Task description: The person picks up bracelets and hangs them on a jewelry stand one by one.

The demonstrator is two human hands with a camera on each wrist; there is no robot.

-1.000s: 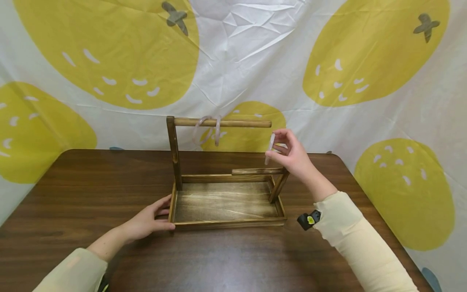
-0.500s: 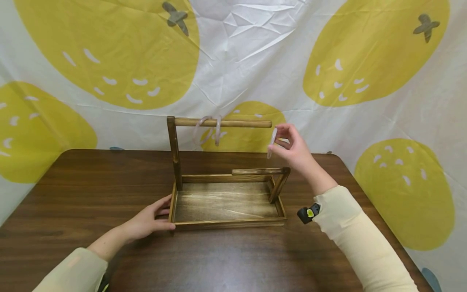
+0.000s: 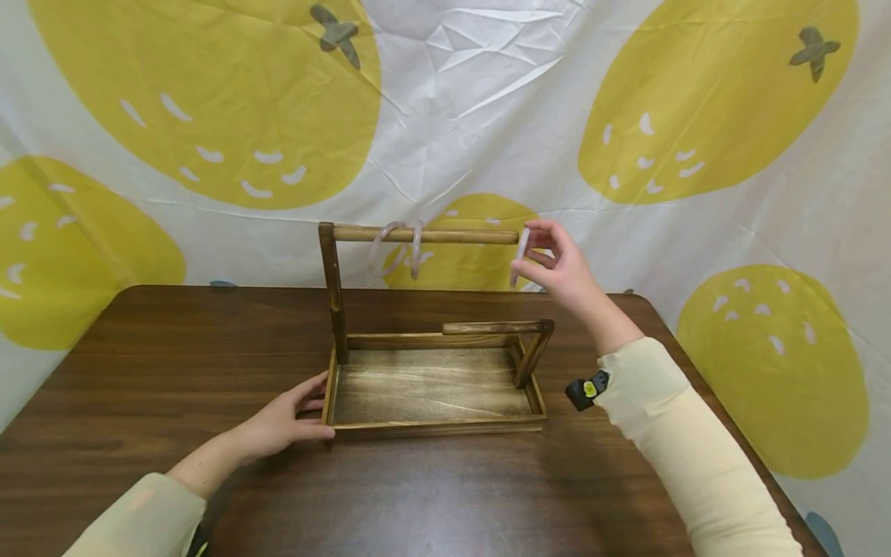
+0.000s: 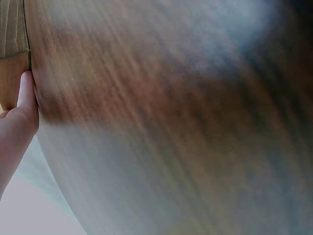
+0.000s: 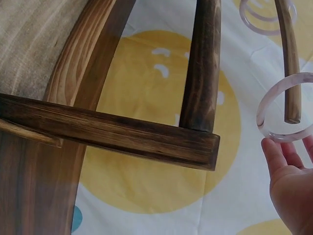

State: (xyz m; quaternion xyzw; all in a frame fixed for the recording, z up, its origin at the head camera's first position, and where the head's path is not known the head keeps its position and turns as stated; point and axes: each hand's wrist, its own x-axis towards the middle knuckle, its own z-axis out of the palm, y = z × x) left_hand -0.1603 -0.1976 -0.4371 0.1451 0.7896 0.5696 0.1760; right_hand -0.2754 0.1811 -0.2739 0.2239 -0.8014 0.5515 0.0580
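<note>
In the head view my right hand [image 3: 560,261] pinches a pale, pinkish bangle [image 3: 520,255] between thumb and fingertips, at the free right end of the upper bar [image 3: 466,236] of a wooden jewelry stand. The right wrist view has the bar's tip within the outline of this bangle [image 5: 268,110]; its depth is hard to judge. Two similar bangles [image 3: 416,259] hang further left on that bar. My left hand [image 3: 281,422] rests against the left end of the stand's tray [image 3: 435,425], its thumb at the front corner. Some left fingertips are hidden by the tray wall.
A lower wooden bar [image 3: 487,328] reaches left from the short post [image 3: 532,357] on the tray's right. The tall post [image 3: 332,294] rises at the left. A brown table [image 3: 209,333] bears the stand, before a fruit-patterned cloth [image 3: 480,116].
My right hand has risen with its bangle, from just above the lower bar to the height of the upper bar's end. The left hand, stand and hanging bangles have stayed in place.
</note>
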